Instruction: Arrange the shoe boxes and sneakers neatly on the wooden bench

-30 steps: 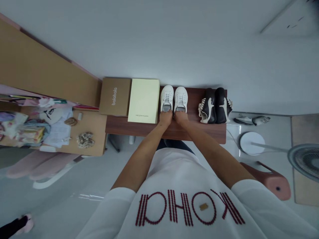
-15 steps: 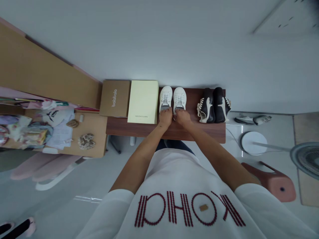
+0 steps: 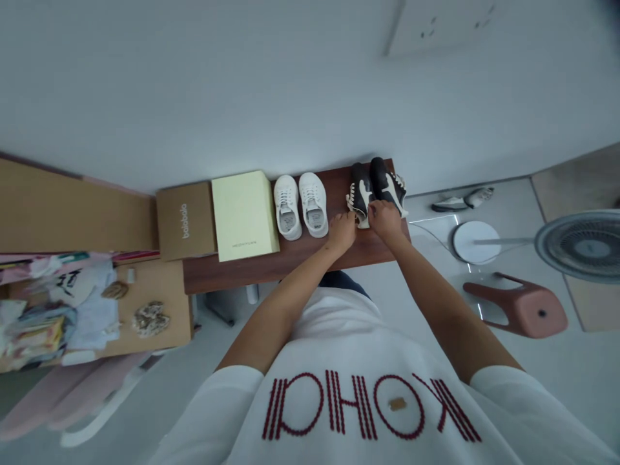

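A pair of black sneakers with cream trim and cream laces stands at the right end of the brown wooden bench. My left hand (image 3: pixel 342 231) is closed with its fingertips at the heel of the left black sneaker (image 3: pixel 359 187). My right hand (image 3: pixel 386 218) is closed at the heel of the right black sneaker (image 3: pixel 382 179), covering part of it. To the left, a pair of white sneakers, the left white sneaker (image 3: pixel 287 203) and the right white sneaker (image 3: pixel 312 197), sits side by side with toes toward the wall.
On the bench (image 3: pixel 232 276), a pale yellow box (image 3: pixel 245 216) and a brown shoebox (image 3: pixel 185 221) stand left of the white sneakers. A cluttered desk (image 3: pixel 169 316) adjoins at left. At right are a fan (image 3: pixel 588 247), a pink stool (image 3: pixel 535 310) and shoes (image 3: pixel 458 201) on the floor.
My hands have let go of the white sneakers and moved right to the black sneakers. The white sneakers now stand free. The view has shifted right and tilted.
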Demonstrator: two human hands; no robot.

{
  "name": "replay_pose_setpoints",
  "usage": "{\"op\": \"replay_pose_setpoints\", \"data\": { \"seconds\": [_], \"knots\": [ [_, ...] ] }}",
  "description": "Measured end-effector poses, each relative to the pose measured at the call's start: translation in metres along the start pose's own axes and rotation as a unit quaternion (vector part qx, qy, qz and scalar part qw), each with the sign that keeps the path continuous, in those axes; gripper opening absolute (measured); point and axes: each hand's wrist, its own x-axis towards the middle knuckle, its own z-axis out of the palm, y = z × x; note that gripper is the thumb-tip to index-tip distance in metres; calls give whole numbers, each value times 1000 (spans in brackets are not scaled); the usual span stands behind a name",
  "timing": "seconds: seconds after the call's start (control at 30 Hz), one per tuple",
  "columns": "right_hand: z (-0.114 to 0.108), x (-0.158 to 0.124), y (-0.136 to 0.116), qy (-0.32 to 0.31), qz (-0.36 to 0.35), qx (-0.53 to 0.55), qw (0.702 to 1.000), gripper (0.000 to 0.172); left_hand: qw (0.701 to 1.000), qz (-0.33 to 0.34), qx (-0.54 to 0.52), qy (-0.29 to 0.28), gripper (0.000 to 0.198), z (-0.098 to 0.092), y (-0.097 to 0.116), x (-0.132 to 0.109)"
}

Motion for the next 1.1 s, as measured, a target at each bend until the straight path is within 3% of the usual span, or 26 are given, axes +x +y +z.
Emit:
{"op": "replay_pose_setpoints", "data": {
  "seconds": [0.1, 0.17, 0.27, 0.37, 0.5, 0.63, 0.9, 1.1],
  "knots": [
    [-4, 2, 40, 64, 70, 32, 995, 40, 998, -11, -55, -36, 39, 23, 13, 18],
    [-2, 5, 63, 77, 141, 50, 986, 52, 993, -34, -97, -58, 46, 37, 18, 29],
    [4, 9, 88, -14, 207, 96, 974, 64, 983, -71, -139, -93, 46, 53, 21, 41],
    [14, 12, 98, -58, 190, 136, 971, 66, 979, -90, -153, -104, 40, 59, 17, 48],
    [20, 14, 99, -43, 128, 136, 981, 68, 982, -89, -142, -84, 34, 52, 5, 50],
    [17, 12, 92, -65, 62, 80, 993, 44, 990, -50, -103, -79, 29, 39, -3, 43],
    [3, -2, 55, -129, -39, -127, 983, 35, 994, 27, 75, -70, 33, 10, 17, 32],
    [5, 8, 39, -133, -65, -181, 972, 29, 990, 39, 124, -63, 29, 2, 24, 34]
  ]
}}
